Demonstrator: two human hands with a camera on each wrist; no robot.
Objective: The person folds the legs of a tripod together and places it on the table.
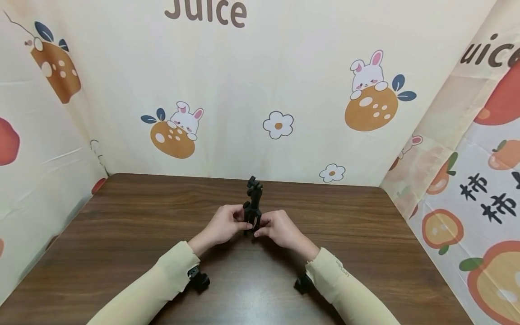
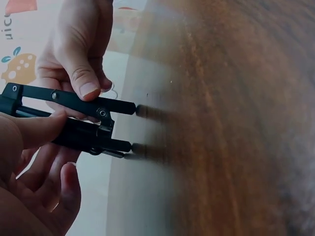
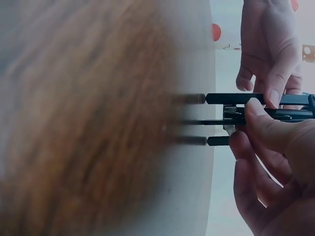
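Dark brown wood-grain table (image 1: 337, 221), far corners rounded. Pale cloth backdrop (image 1: 243, 67) beyond its far edge: brown "Juice" lettering (image 1: 210, 12) high up; rabbit-and-fruit prints left (image 1: 172, 139) and right (image 1: 371, 108), white flower (image 1: 278, 125) between. Right cloth (image 1: 471, 135): fruit prints (image 1: 443, 229), black characters (image 1: 474, 186). Left cloth (image 1: 48, 144): creased, red print (image 1: 8, 142) at outer edge.

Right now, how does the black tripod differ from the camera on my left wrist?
The tripod is tall, slim and upright; the left wrist camera is short and blocky. Your left hand and right hand grip the tripod, while the left wrist camera sits by the left sleeve cuff. Both are black.
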